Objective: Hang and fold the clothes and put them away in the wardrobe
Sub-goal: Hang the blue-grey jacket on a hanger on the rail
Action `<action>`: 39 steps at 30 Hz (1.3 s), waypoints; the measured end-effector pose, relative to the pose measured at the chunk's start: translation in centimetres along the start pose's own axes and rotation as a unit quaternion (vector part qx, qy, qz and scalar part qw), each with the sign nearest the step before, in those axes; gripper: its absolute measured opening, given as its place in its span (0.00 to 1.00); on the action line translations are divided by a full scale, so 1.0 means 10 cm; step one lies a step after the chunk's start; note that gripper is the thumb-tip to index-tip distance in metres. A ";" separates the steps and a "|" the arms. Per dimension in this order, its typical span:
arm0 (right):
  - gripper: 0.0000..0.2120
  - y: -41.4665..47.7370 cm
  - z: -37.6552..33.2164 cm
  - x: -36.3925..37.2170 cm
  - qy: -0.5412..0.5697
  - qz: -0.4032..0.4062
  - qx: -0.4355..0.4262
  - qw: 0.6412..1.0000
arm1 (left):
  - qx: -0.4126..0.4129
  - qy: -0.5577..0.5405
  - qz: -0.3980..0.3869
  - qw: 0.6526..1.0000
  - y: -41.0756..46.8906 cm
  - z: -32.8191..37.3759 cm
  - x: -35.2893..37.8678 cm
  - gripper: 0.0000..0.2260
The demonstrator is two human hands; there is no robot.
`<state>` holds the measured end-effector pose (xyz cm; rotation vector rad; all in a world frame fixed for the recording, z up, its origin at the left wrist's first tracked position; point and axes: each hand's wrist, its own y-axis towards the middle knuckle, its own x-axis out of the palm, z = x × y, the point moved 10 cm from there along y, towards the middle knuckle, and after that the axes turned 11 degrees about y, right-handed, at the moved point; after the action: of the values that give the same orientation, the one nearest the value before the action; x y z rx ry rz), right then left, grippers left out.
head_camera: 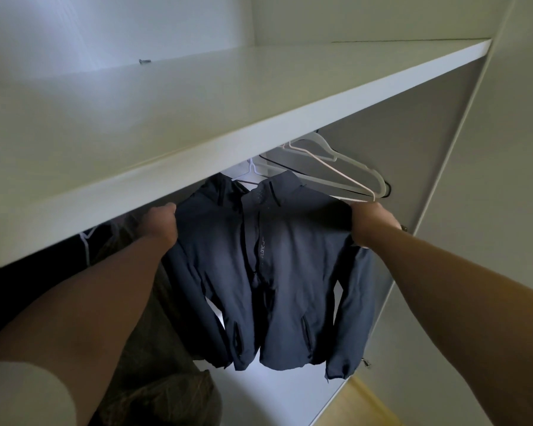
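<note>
Both hands equally near: your left hand [160, 224] and right hand [371, 224] clench fingers on shoulders of dark jacket [277, 272]; it hangs between them, shoulder line crosswise under shelf [197, 118].

A broad white wardrobe shelf [259, 96] spans the view in dim light. A small screw [144, 61] sits at its back edge, against the pale back wall [105, 23]. Below the shelf's right end is a grey side panel [413, 139], and lower still, yellow wooden floor [371, 405].
</note>
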<state>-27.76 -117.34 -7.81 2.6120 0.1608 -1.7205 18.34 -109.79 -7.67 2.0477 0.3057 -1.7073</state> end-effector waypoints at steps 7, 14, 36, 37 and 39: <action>0.22 -0.03 -0.46 -0.09 0.074 0.009 -0.078 0.994 | -0.011 -0.088 0.084 0.992 -0.13 0.50 -0.54 0.19; 0.13 -0.16 -0.88 0.02 0.144 0.022 -0.187 0.971 | 0.021 -0.353 0.176 0.919 -0.25 1.23 -1.18 0.14; 0.14 -1.50 -1.90 0.69 0.135 -0.141 -0.365 0.910 | -0.137 -0.383 0.120 0.906 -0.69 0.45 -1.18 0.12; 0.13 -1.57 -1.96 0.71 0.125 -0.146 -0.377 0.906 | -0.145 -0.373 0.121 0.908 -0.72 0.37 -1.17 0.12; 0.11 -1.67 -2.05 0.74 0.113 -0.150 -0.395 0.899 | -0.161 -0.364 0.123 0.909 -0.79 0.23 -1.16 0.12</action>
<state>-7.65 -98.76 -5.71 2.1901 1.0622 -1.0368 10.43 -102.67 1.69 1.0601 0.0670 -1.9552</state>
